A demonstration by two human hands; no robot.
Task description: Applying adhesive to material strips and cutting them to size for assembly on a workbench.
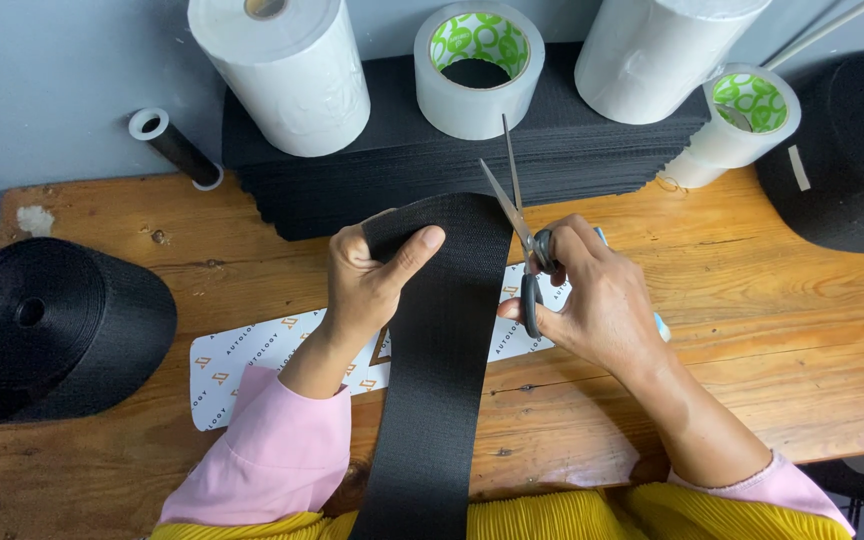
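Observation:
A wide black webbing strap (437, 370) runs from the table's near edge up the middle of the wooden table (752, 300). My left hand (367, 280) pinches the strap's upper left edge, thumb lying across its face. My right hand (592, 295) holds scissors (522, 230) with dark handles; the blades are slightly apart and point away from me, just off the strap's upper right corner. A white patterned ruler-like card (252, 365) lies flat under the strap and both hands.
A stack of cut black webbing pieces (402, 160) sits at the back, carrying two white paper rolls (287, 70) and a tape roll (477, 70). Another tape roll (747, 115) stands right. Big black webbing rolls lie at left (47, 330) and right (847, 150).

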